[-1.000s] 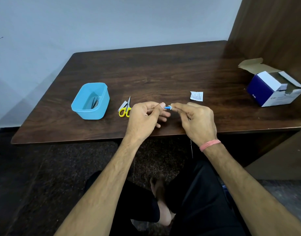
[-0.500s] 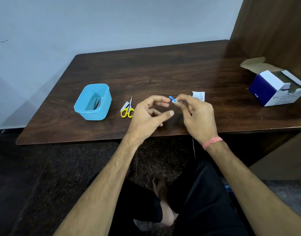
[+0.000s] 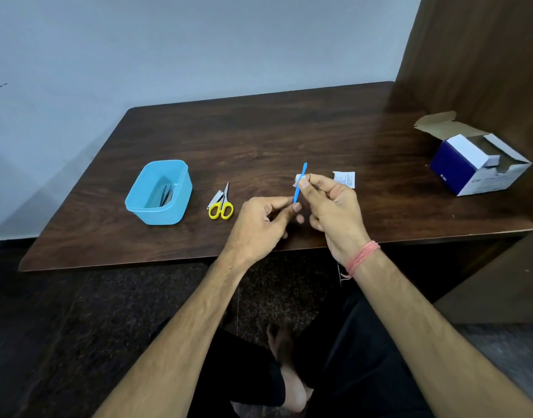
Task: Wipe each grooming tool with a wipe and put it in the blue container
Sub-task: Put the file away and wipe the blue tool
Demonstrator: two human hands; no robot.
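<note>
- The blue container [image 3: 158,193] sits at the table's left and already holds at least one dark metal tool, so part of the job looks done.
- Just right of it lie the yellow-handled scissors [image 3: 221,205] with a small nail clipper [image 3: 215,198] touching them; both appear unwiped.
- The left hand [image 3: 259,224] pinches the lower end of a thin blue tool [image 3: 299,184], held nearly upright above the table.
- The right hand [image 3: 331,206] grips a white wipe [image 3: 298,179] against the tool's shaft.
- A torn sachet [image 3: 344,178] and an open box [image 3: 479,164] lie further right; nothing blocks the container.
</note>
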